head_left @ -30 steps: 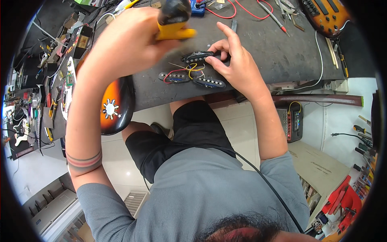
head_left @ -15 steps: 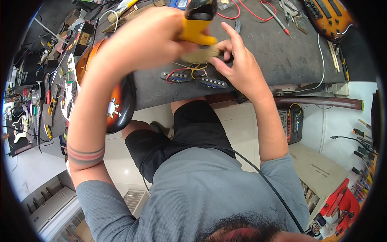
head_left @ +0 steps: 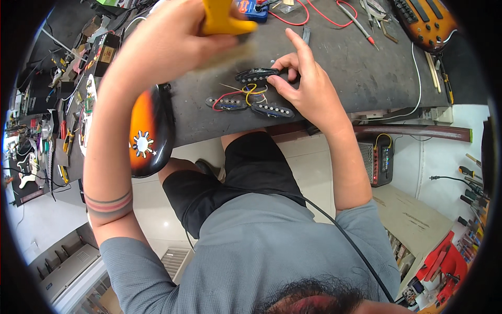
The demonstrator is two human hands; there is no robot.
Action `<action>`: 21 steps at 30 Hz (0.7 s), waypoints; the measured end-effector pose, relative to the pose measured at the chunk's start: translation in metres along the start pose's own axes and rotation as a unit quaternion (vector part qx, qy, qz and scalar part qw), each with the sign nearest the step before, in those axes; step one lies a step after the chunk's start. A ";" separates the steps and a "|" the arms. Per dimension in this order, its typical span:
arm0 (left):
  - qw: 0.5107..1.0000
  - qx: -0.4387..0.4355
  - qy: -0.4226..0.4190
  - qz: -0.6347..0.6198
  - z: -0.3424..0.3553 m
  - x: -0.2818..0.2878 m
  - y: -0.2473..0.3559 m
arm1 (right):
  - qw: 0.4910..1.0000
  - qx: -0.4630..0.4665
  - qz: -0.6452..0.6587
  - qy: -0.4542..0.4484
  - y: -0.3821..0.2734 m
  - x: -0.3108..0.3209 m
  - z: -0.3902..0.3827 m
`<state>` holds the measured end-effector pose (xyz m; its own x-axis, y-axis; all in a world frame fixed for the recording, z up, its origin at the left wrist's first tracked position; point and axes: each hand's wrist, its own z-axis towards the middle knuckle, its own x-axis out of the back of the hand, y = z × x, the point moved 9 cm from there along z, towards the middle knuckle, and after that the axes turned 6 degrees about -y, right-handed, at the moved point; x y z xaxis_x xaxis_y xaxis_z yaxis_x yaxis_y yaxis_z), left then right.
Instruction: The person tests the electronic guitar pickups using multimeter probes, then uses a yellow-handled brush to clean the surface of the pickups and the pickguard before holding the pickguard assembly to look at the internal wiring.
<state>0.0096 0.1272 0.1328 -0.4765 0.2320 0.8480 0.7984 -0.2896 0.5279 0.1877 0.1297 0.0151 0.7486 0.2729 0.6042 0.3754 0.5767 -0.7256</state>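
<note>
My left hand (head_left: pixel 175 42) is closed around the yellow handle of a brush (head_left: pixel 224 20), whose pale bristles are smeared by motion above the bench. Between the thumb and fingers of my right hand (head_left: pixel 312 86) is the end of a black guitar pickup (head_left: pixel 253 75), tilted up on its side; the index finger points upward. Two more pickups lie nearer me, one on the left (head_left: pixel 219 103) and one on the right (head_left: pixel 273 109). Red, yellow and white wires (head_left: pixel 254 90) run in a loose tangle among the three.
A sunburst guitar body (head_left: pixel 151 131) overhangs the bench's near edge, partly behind my left forearm. Toward the back are a blue meter (head_left: pixel 252 10) and a red-tipped probe (head_left: pixel 355 22). Another sunburst guitar (head_left: pixel 426 23) lies at far right, near a white cable (head_left: pixel 417 78).
My left hand and the brush have moved up and left, off the pickup, uncovering it. The two loose pickups have shifted slightly left. My right hand has barely moved.
</note>
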 end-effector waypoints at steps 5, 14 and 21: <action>0.991 0.023 -0.060 -0.121 -0.009 -0.023 -0.021 | 1.000 -0.010 -0.004 0.008 -0.001 0.002 -0.001; 0.980 0.010 0.162 -0.113 -0.041 0.044 -0.042 | 0.966 0.102 -0.198 -0.132 -0.050 -0.011 0.025; 0.912 -0.035 0.262 -0.314 -0.044 0.027 -0.066 | 0.981 0.040 -0.088 -0.171 -0.032 -0.027 0.030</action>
<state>-0.0723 0.1117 0.1223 -0.9568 -0.0971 0.2740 0.2907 -0.3141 0.9038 0.1393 0.1266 0.0323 0.4446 0.3983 0.8023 0.4284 0.6921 -0.5810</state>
